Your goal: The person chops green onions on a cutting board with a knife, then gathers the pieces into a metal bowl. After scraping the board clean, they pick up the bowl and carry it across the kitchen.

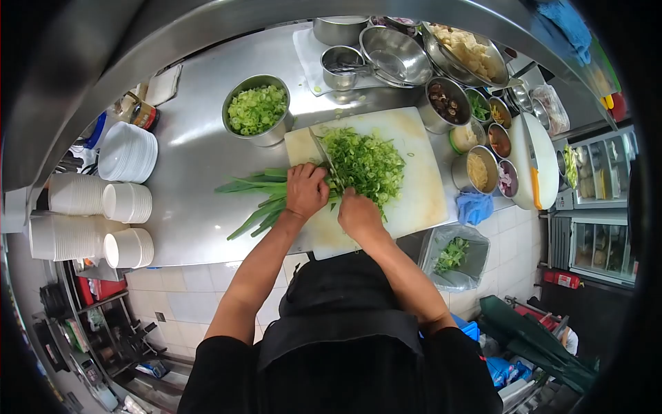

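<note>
My left hand point(306, 190) is closed over a bunch of green onions point(258, 190), whose long green ends trail off the left side of the white cutting board point(422, 165). Wrapped around the handle of a kitchen knife point(322, 150) is my right hand point(358, 217). The blade points away from me and stands beside my left fingers, at the cut end of the bunch. Right of the blade lies a heap of chopped green onions point(372, 162). A metal pot point(258, 138) behind the board holds more chopped green onion.
Stacked white bowls point(65, 234) and plates point(127, 155) stand at the left. Metal bowls point(393, 55) and containers of ingredients point(476, 171) line the back and right. A lined bin point(469, 272) with greens sits below the right edge, near a blue cloth point(474, 208).
</note>
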The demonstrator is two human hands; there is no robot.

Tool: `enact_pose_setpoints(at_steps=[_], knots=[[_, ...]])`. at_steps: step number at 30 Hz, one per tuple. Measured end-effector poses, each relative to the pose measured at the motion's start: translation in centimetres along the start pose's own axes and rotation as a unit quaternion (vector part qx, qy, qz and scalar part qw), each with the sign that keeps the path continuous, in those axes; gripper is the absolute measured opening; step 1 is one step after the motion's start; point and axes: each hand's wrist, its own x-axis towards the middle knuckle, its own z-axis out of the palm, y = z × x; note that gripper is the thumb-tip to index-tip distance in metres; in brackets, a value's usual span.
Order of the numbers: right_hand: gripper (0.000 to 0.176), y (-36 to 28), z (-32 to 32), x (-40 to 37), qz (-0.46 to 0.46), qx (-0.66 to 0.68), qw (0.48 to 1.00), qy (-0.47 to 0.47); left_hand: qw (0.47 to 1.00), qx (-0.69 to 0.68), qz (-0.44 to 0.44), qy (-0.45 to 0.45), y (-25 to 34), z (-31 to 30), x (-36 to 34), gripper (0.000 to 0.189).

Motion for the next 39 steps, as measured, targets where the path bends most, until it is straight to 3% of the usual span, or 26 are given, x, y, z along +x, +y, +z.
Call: enact_pose_setpoints(at_steps=[6,11,17,20,23,27,31,33,37,39], knots=[[0.016,-1.4,-4.7,-4.3,0.004,-0.017,0.999,-0.049,1.0,-0.013,-0.008,0.019,-0.4,0.4,-0.2,0.019],[0.018,-0.2,0.5,0.2,0.0,0.006,1.0,-0.006,1.0,-0.012,-0.014,0.009,-0.4,0.2,0.0,0.018],[0.02,-1.6,-3.6,-3.2,0.018,-0.028,0.997,-0.075,0.999,-0.035,-0.013,0.033,-0.7,0.5,-0.5,0.02],[0.019,-0.5,0.5,-0.8,0.02,-0.007,0.999,-0.029,0.999,-0.024,-0.016,0.013,-0.7,0.3,-0.5,0.02],[0.021,-0.2,0.6,0.5,0.007,-0.01,1.0,-0.008,0.999,-0.032,-0.01,0.02,-0.9,0.3,-0.6,0.019],[0.02,-2.0,-4.2,-3.6,0.022,-0.007,0.998,-0.066,0.998,-0.043,-0.009,0.035,-1.2,0.8,-0.6,0.02],[0.016,0.1,2.2,-0.5,-0.006,0.021,1.0,0.021,0.999,-0.043,-0.004,0.03,-1.0,0.5,-0.6,0.02],[0.016,-0.5,1.4,0.3,0.003,0.025,0.999,0.025,0.998,-0.046,-0.003,0.032,-1.2,0.5,-0.4,0.02],[0.019,-2.0,-3.3,-2.8,0.019,-0.007,0.998,-0.054,0.998,-0.057,-0.006,0.035,-1.2,0.5,-0.8,0.019],[0.019,-1.7,-2.0,-3.0,0.02,-0.026,0.997,-0.071,0.998,-0.06,-0.01,0.032,-1.2,0.4,-0.9,0.019]])
